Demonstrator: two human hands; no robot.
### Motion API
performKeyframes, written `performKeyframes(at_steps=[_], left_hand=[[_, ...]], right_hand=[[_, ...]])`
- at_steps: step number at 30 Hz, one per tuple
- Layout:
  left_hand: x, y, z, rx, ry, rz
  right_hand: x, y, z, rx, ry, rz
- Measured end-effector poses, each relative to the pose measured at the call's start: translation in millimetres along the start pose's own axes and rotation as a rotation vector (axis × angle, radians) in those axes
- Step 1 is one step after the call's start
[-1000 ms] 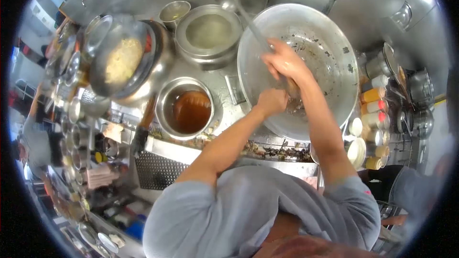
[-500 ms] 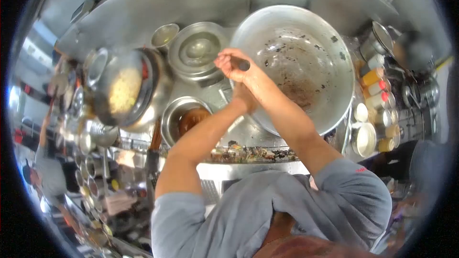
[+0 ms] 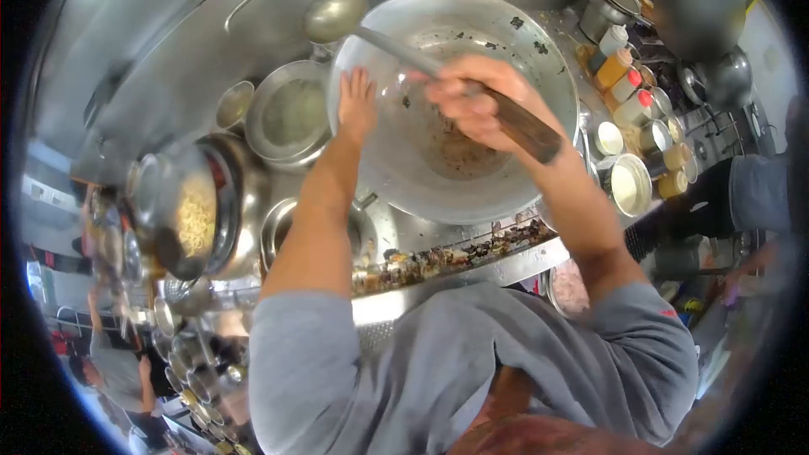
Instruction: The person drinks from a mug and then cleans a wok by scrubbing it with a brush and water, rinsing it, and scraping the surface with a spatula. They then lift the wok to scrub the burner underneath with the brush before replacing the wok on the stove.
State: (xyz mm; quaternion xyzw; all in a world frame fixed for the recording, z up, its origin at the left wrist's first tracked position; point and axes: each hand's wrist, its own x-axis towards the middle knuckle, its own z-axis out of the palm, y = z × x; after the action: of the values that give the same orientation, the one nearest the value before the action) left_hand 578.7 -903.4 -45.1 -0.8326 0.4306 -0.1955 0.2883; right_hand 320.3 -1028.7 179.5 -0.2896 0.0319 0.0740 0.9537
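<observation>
My right hand [image 3: 484,105] is closed around the wooden handle of a ladle [image 3: 335,15], holding it above the large metal wok [image 3: 543,126]. The ladle's bowl points to the far left, over the wok's back left rim. At the wok's left rim lies my left hand [image 3: 358,103], fingers stretched out. Dark burnt flecks and a brownish patch mark the wok's inside. Left of the wok stands a round metal pot [image 3: 268,131], and a steel bowl [image 3: 278,223] is partly hidden behind my left forearm.
A pan of noodles [image 3: 195,215] sits farther left. Sauce bottles [image 3: 613,67] and a container of white contents [image 3: 628,187] line the right side. Food scraps [image 3: 455,257] lie along the counter's front edge. Another person [image 3: 118,371] stands at lower left.
My hands, close together at the wok's left side before, are now apart. The right has raised the ladle across the wok; the left has settled at the rim. The view has turned.
</observation>
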Motion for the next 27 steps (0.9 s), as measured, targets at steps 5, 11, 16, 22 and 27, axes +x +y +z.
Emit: performKeyframes(at_steps=[5,11,16,22,27], left_hand=[[-27.2,74.1,0.9,-0.491,-0.32,0.066],[3.3,179.8,70.4,-1.189,-0.044,-0.148],[34.3,108.8,16.3,-1.273,-0.234,-0.331],[1.9,44.3,-74.5,-1.107,-0.479,-0.124],[-77.2,49.7,-139.0,-1.194,-0.26,-0.222]], right_hand=[[-104.3,-9.3,13.3,-0.431,0.347,0.055],[-137.9,14.8,-26.3,-0.242,0.525,0.102],[-117.2,51.3,-85.8,-0.589,0.584,-0.069],[-201.6,105.0,-133.3,-0.86,0.708,-0.202],[-229.2,128.0,-171.9,-1.164,0.867,0.019]])
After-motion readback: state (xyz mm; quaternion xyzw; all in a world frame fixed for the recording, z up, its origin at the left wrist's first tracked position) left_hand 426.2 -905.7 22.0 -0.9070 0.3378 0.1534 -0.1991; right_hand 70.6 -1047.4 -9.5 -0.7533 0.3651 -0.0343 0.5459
